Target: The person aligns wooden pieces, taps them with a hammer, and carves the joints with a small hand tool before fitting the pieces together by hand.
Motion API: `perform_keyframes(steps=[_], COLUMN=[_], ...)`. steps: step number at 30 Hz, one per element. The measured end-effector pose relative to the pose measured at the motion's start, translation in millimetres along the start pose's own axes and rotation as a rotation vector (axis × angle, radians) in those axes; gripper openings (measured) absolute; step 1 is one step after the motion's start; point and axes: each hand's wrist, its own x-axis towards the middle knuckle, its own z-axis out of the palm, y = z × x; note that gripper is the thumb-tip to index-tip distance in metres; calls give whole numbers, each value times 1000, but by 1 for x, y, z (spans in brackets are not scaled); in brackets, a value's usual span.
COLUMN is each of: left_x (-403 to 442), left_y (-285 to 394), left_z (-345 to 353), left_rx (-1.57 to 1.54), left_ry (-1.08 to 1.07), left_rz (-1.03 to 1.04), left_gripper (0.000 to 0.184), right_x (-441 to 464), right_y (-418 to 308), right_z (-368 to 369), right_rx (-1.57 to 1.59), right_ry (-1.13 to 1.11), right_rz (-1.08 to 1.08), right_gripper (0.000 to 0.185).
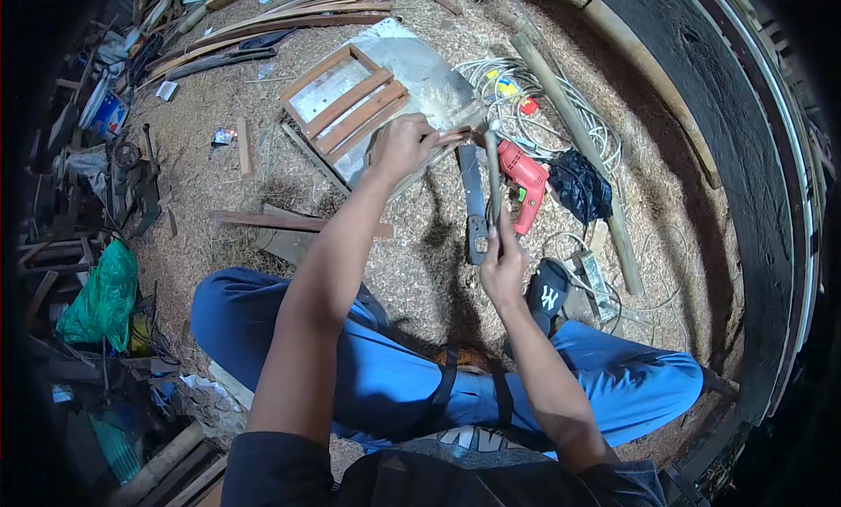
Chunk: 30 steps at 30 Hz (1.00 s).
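My right hand [505, 266] is wrapped round the long handle of a hammer [493, 170], whose head points away from me. Closed over the near right corner of a metal-topped board, my left hand [405, 148] pinches a narrow wooden piece [455, 136]. The piece's far end lies close to the hammer head; whether they touch I cannot tell. Beside my left hand, a small wooden frame with slats [350, 95] rests on the board [425, 59]. A handsaw [472, 187] lies on the ground left of the hammer, and a red power drill [523, 176] lies right of it.
Sawdust covers the ground. Coiled cable [578, 113], a wooden pole [569, 104] and a black plastic bag [580, 185] lie to the right. Long wood strips [289, 21] are at the back. A green bag [103, 297] and scrap clutter the left; a plank [280, 222] lies nearer me.
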Motion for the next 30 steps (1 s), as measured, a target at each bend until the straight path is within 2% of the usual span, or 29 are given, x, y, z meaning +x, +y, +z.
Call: perform_keyframes(steps=[1, 3, 4, 7, 8, 9, 11, 15, 16, 19, 20, 23, 26, 28, 29, 30], left_x=[-1, -2, -1, 0, 0, 3, 7, -3, 1, 6, 4, 2, 7, 11, 12, 13], left_y=[0, -2, -6, -8, -3, -1, 4, 17, 10, 8, 12, 16, 12, 14, 15, 15], left_z=[1, 3, 5, 9, 7, 7, 19, 23, 23, 12, 11, 11, 10, 6, 3, 1], left_rx=[-1, -20, -19, 33, 63, 97, 55, 51, 146, 160, 93, 156, 121, 120, 31, -56], left_ry=[-4, 13, 11, 75, 66, 58, 70, 102, 81, 29, 7, -37, -109, -138, -153, -169], left_rz=[-3, 12, 12, 106, 117, 129, 133, 124, 114, 35, 52, 116, 27, -27, -62, -95], left_gripper=[20, 22, 22, 23, 23, 23, 22, 23, 23, 25, 28, 31, 32, 32, 33, 35], right_x=[5, 17, 20, 8, 1, -3, -13, 5, 7, 5, 2, -6, -11, -9, -7, -5], right_y=[-15, -43, -36, -7, 0, 2, 6, -15, -22, -1, 5, 35, 46, 61, 70, 76], right_z=[-6, -15, -14, 5, 6, 5, 9, -5, -11, -8, -6, 5, 6, 9, 11, 14], right_rx=[0, 69, -33, -26, -118, -117, -53, 14, 43, 18, 67, -20, 10, -53, -118, -97], right_ry=[-3, 151, 239, 291, 58, 66, 46, 88, 50, 139, 106, 169, 88, 65, 39, 48], right_rz=[5, -118, -263, -372, -205, -210, -1, -70, 17, -111, 16, 45, 149, 83, 23, 56], right_gripper=[55, 53, 53, 55, 55, 55, 54, 52, 50, 48, 47, 49, 48, 49, 49, 45])
